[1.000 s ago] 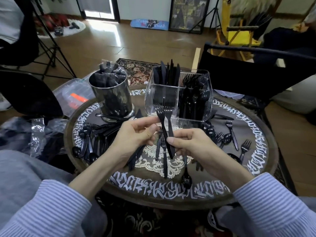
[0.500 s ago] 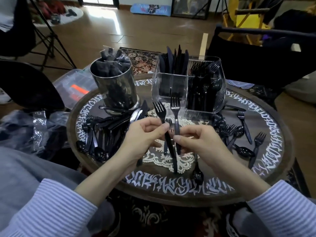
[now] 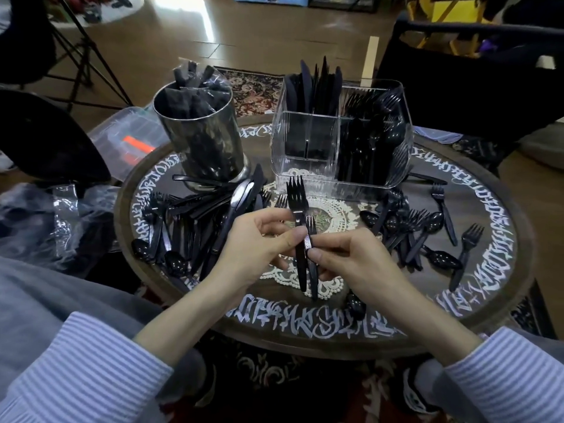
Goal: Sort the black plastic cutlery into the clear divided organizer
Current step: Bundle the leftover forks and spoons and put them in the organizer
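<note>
A shiny metal cylinder [image 3: 201, 138] packed with wrapped black pieces is seen at the left of the round, script-rimmed table [image 3: 171, 303], with glossy black cutlery [image 3: 189, 227] heaped before it. At the centre, slim black forks [image 3: 300, 227] are pinched by their handles, tines up, between the left hand [image 3: 253, 248] and the right hand [image 3: 354, 261]. Behind them the clear ribbed organizer [image 3: 340, 138] is stood, knives and forks upright in its compartments. More forks and spoons [image 3: 427, 236] are scattered at the right.

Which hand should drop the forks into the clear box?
Probably the right hand. Both hands pinch the forks, but the clear organizer stands ahead and to the right, with forks already in its far right compartment. The left hand would have to reach across.
</note>
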